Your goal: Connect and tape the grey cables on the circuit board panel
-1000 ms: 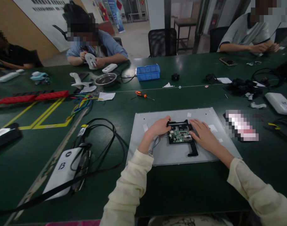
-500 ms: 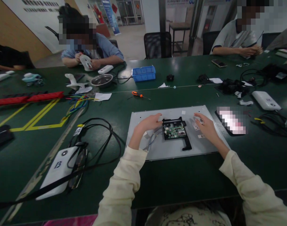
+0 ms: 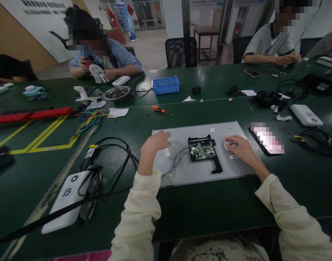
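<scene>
Found circuit board [image 3: 202, 152] in black bracket [image 3: 217, 166], near middle of grey panel [image 3: 193, 173] on desk [image 3: 209, 206]. Noted left hand [image 3: 156, 141] part-curled, without visible hold; right hand [image 3: 240, 146] loosely bent beside bracket, with contents unclear. Recommend keeping wires [image 3: 176, 159] slack, handling by bracket edges only.

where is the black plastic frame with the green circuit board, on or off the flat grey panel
On: the black frame lies within the edges of the grey panel, whose surface shows all around it.
</scene>
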`<state>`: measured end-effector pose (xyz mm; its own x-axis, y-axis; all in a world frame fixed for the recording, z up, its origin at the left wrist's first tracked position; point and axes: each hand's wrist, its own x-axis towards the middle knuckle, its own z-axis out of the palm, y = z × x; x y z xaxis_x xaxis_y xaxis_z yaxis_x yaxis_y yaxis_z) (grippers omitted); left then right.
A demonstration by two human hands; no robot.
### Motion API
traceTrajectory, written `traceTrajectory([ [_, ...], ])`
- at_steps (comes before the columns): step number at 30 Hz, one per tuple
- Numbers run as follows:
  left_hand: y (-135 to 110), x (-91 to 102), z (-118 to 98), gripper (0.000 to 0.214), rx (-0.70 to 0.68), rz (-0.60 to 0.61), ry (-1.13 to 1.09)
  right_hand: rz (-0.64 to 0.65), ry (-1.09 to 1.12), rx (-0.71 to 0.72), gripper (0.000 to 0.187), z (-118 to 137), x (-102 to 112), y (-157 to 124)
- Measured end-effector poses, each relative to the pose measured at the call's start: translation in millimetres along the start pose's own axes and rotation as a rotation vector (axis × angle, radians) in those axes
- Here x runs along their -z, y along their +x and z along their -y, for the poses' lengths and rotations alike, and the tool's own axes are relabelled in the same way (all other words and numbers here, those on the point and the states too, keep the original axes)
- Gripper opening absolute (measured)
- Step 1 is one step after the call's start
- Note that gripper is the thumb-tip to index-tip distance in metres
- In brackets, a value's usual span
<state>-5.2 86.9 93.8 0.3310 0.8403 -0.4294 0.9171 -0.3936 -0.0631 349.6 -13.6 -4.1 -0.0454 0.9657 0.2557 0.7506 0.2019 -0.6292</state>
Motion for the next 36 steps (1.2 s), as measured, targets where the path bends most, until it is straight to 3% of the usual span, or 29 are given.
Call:
traceTrajectory([
  [4, 5, -3.3, 0, 0.045, 0.035, 0.082, 0.011, -0.025, 0.051, -0.021, 0.029, 1, -6, 0],
  [14, 9, -8.5, -6, 0.034, 0.084, 0.029, -0.035, -0.073, 0.057, -0.03, 0.028, -4, -14, 0],
  [25, 22, -15.6, -2, 0.033, 0.079, -0.158, -0.114, -0.107, 0.081, -0.087, 0.017, -1, -19, 1],
  [36, 15, -9.0, -9, 0.043, 0.038, -0.396, -0.213, -0.229, 0.232, -0.192, 0.021, 8, -17, 1],
])
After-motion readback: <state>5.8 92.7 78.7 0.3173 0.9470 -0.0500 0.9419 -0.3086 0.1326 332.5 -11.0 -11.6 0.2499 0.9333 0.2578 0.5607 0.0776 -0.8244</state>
